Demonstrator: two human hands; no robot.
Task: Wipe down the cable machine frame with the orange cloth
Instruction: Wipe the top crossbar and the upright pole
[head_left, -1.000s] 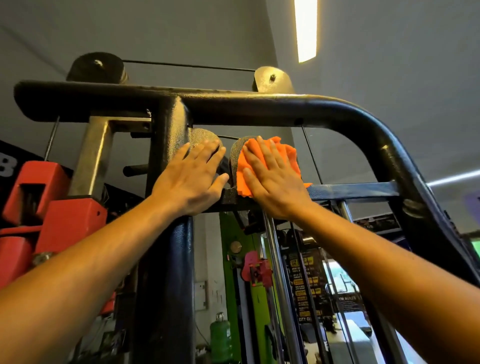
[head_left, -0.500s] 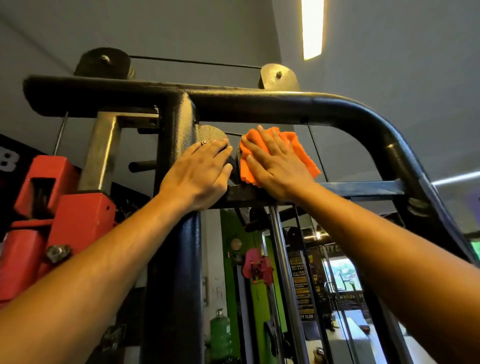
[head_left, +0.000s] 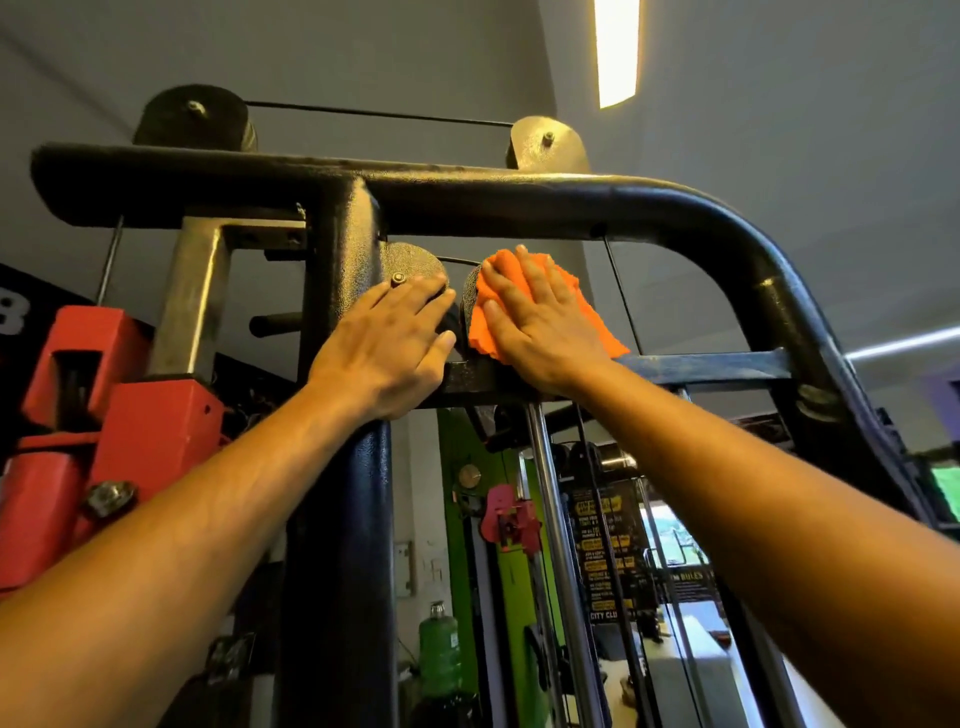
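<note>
Cable machine frame (head_left: 519, 200) filled most of the upward view: a black textured top tube ran across and curved down at the right, a thick black upright (head_left: 340, 519) rose through the middle to meet it, and a flat crossbar (head_left: 727, 364) joined the upright to the curved tube. Red equipment (head_left: 104, 395) stood to the left of the upright, and a long ceiling light (head_left: 617, 49) glowed overhead. Two pulleys (head_left: 195, 114) sat on top of the tube with a cable stretched between them, and two smaller round pulley plates (head_left: 410, 265) hung just under it, side by side above the crossbar. A chrome guide rod (head_left: 558, 545) dropped from the crossbar. Far below stood a green bottle (head_left: 439, 649).

Both bare forearms reached up from the lower corners. The left hand (head_left: 387, 348) lay flat with straight fingers against the left pulley plate and the upright, grasping nothing. The right hand (head_left: 540, 322) was spread, fingers straight, pressing the orange cloth (head_left: 584, 306) flat against the right pulley plate. The cloth sat between palm and metal, its edges showing above the fingertips and trailing down to touch the crossbar at the wrist side.
</note>
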